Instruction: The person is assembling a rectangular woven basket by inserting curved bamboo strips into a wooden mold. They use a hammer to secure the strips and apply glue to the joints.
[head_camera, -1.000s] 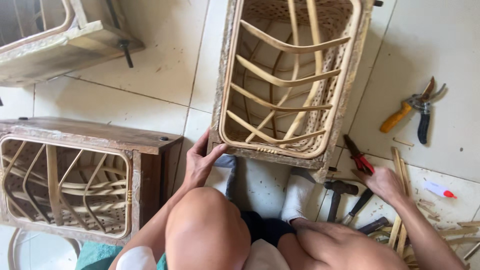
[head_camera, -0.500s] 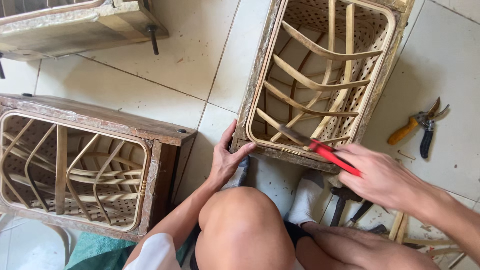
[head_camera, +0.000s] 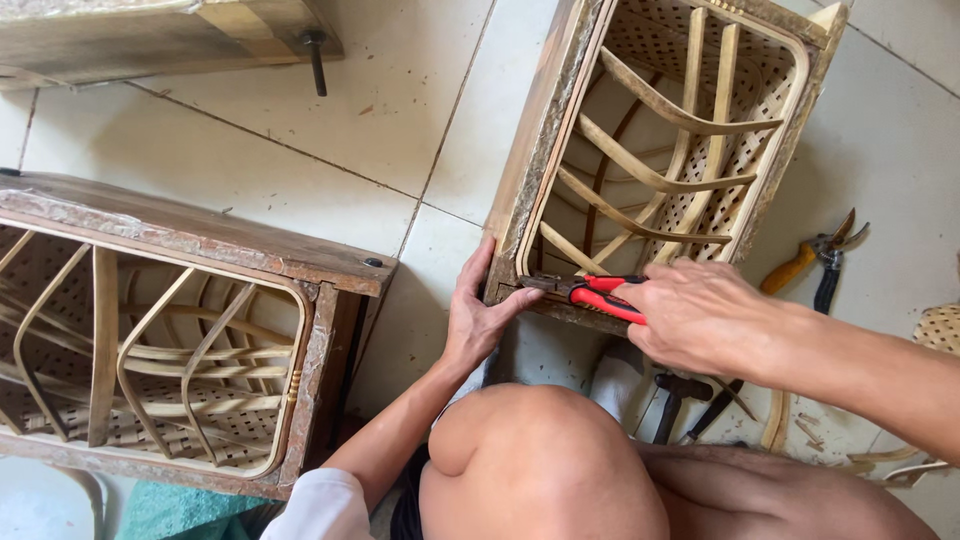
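Note:
A wooden frame with bent rattan strips and woven cane (head_camera: 655, 150) lies on the tiled floor in front of my knees. My left hand (head_camera: 478, 315) grips its near left corner, thumb on the front rail. My right hand (head_camera: 700, 315) holds red-handled pliers (head_camera: 590, 292), whose jaws touch the near rail close to that corner.
A second rattan frame (head_camera: 190, 330) stands at the left and a third wooden piece (head_camera: 160, 35) at the top left. Pruning shears with an orange handle (head_camera: 815, 262) lie on the tiles at the right. A hammer (head_camera: 672, 400) and other tools lie below my right hand.
My right hand picked up the red-handled pliers from the floor at the right and brought them to the frame's near rail. My left hand stayed on the corner.

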